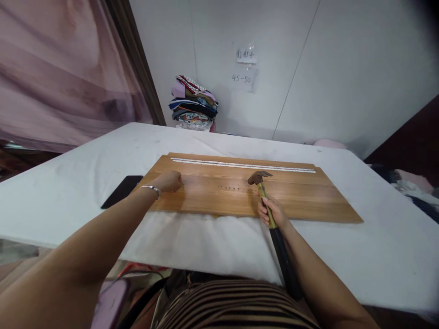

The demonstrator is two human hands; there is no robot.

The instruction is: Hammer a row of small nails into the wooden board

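Observation:
A wooden board (pixel 206 201) lies flat on the white-covered table, with two pale strips (pixel 240 165) along its far side. Several small nails (pixel 230 188) form a row near its middle. My right hand (pixel 272 212) is wrapped round the handle of a claw hammer (pixel 262 189), whose head is over the board, right of the nails. At the board's left part, my left hand (pixel 170 181) is closed with its fingertips down by the surface. Whatever it may hold is too small to make out.
A dark flat object (pixel 121 192) lies left of the board on the white table (pixel 78 183). Folded cloths (pixel 194 103) are stacked behind the table's far edge. Paper notes (pixel 245 78) are on the wall. A pink curtain (pixel 61 68) hangs at the left.

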